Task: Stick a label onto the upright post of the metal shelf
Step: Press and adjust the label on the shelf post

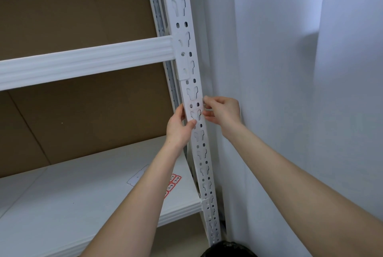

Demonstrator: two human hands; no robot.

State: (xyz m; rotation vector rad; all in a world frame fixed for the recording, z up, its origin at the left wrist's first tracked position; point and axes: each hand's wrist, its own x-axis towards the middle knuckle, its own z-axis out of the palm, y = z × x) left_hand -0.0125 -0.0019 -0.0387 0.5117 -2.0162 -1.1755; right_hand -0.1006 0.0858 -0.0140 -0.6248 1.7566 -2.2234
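White slotted post (199, 91): my left hand (179, 125) thumbs a translucent label (194, 109) against its face while my right hand (224, 111) pinches the label's opposite edge.

white shelf board (83, 194) carries a red-bordered label sheet (173, 184) beside a pale tag (137, 176).

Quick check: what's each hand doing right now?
Left hand: thumb pins the label against the post.
Right hand: pinches the label's right edge.
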